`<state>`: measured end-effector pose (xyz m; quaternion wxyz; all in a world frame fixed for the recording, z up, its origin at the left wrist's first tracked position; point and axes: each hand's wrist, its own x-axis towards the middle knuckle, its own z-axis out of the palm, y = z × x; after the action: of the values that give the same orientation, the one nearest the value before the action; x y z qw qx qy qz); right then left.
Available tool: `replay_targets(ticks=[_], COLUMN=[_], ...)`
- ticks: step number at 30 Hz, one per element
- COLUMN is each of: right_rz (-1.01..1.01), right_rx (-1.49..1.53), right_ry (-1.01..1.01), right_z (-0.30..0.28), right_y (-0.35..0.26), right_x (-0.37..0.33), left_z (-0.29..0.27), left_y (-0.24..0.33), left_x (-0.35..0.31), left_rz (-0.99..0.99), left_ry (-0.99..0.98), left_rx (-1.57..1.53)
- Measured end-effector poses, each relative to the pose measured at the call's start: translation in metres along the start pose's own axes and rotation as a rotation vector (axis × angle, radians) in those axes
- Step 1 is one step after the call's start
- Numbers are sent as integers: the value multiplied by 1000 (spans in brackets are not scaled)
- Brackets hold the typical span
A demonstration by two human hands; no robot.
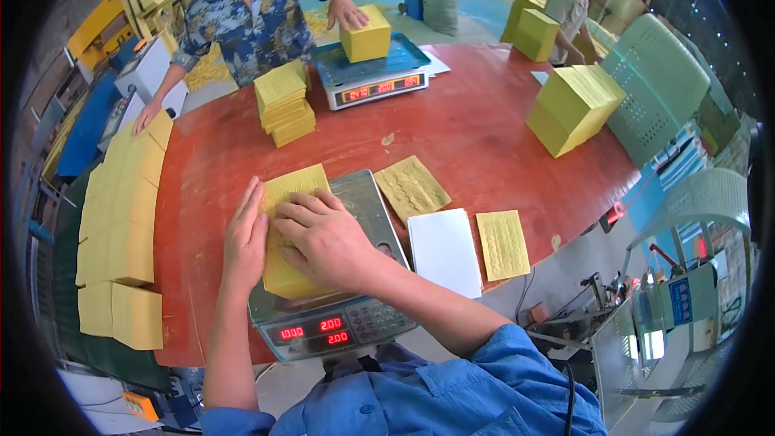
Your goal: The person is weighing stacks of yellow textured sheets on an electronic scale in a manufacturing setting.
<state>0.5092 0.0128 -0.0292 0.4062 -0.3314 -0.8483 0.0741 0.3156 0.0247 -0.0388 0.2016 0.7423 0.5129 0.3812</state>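
Observation:
A thick stack of yellow embossed paper sheets (296,186) rests on the metal pan of a digital scale (355,194) in front of me. My left hand (245,238) lies along the stack's left side, its fingers straight and together, pointing away from me. Across the top of the stack is my right hand (323,238), palm down with the fingers spread; it hides much of the upper sheet. Beside the scale lie a loose embossed yellow sheet (412,188), a pile of white paper (444,253) and a smaller yellow sheet (502,245).
Yellow stacks (121,234) line the red table's (452,113) left edge; another pile (284,105) stands farther in. Across the table, a masked person (250,16) touches a yellow block (367,36) on a second scale (375,93). A large stack (575,105) stands right, near another person (569,16).

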Motion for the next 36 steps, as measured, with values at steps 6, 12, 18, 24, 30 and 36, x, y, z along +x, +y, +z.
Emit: replay_targets(ticks=[6,12,18,24,30,36], right_rz=[-40,145,-32,-140,-107,131], right_rx=[-9,-157,155,409,498,482], right_ry=[-70,-139,-46,-236,-258,-183], right_z=[7,-25,16,150,260,358], right_y=[-2,-45,-146,-233,-296,-305], right_x=[6,16,37,66,90,107], left_z=[-4,-65,-198,-314,-357,-366], left_y=[-17,-30,-104,-169,-213,-256], left_x=[-38,-133,-242,-282,-298,-298], left_rz=[-43,-101,-334,-351,-285,-339], left_ry=[172,313,627,681,598,490], left_rx=[-204,49,397,509,372,397])
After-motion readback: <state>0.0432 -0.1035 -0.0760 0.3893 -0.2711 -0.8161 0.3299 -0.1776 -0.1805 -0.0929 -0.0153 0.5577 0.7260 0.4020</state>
